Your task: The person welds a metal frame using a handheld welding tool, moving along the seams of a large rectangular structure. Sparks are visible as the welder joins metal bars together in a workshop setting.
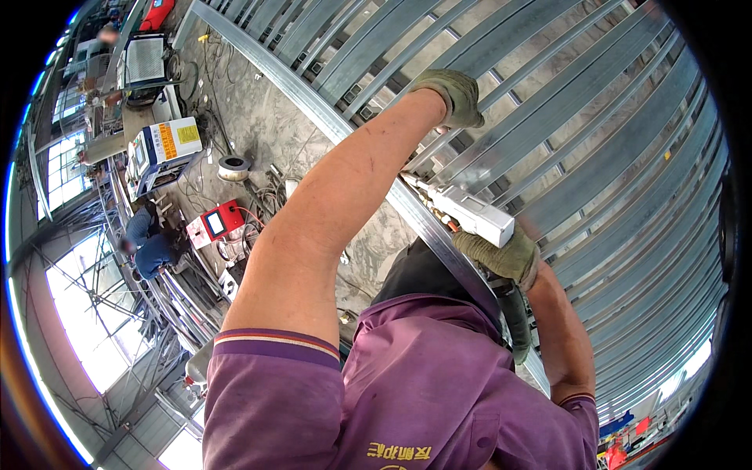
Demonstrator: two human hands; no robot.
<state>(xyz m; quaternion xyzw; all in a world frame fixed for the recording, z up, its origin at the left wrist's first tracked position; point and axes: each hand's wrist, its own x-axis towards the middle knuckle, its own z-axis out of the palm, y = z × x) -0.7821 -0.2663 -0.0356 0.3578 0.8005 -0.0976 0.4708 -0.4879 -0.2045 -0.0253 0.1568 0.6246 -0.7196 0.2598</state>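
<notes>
My left hand, in a grey-green work glove, reaches far across a metal fence panel. Its fingers curl at a thin metal bar; their undersides are hidden. Closer to me, my right hand, gloved likewise, is wrapped around the rear of a white boxy welding gun. The gun's narrow nozzle end points left and away, toward the joint between the bars and the panel's edge rail. No spark or glow shows at its tip. A dark hose hangs below my right hand.
Rows of galvanized slats fill the right side. On the left stand a white-and-blue machine, a red control box, a wire spool and tangled cables. A person in blue bends down beyond them.
</notes>
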